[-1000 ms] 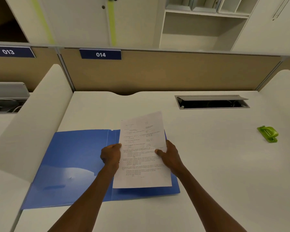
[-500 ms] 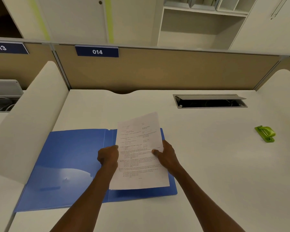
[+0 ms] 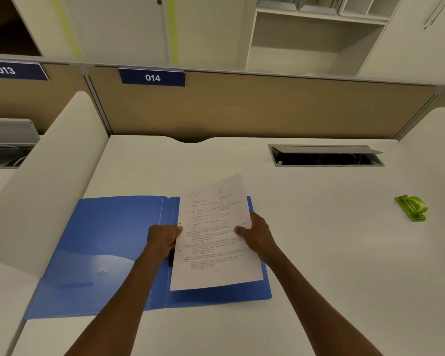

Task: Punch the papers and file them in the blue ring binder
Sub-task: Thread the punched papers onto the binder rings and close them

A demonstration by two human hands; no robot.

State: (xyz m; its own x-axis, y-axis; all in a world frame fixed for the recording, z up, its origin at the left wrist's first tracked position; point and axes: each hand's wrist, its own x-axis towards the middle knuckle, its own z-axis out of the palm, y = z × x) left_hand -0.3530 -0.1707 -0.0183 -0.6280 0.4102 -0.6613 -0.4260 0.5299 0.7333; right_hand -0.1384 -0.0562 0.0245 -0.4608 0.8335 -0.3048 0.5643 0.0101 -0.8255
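A blue binder (image 3: 106,250) lies open flat on the white desk, its spine running near the middle. Printed white papers (image 3: 213,242) are held just above the binder's right half, tilted slightly. My left hand (image 3: 163,238) grips the papers' left edge, where small punched holes show. My right hand (image 3: 258,233) grips the right edge with the thumb on top. A dark bit of the binder's clip shows under my left wrist. The green hole punch (image 3: 411,208) rests on the desk far to the right.
An open cable hatch (image 3: 325,155) is sunk into the desk at the back right. A tan partition (image 3: 242,109) with a "014" label closes the back. Curved white dividers rise on the left (image 3: 49,181) and far right.
The papers and both hands have stayed over the binder's right half, shifting only slightly; the view has drifted a little.
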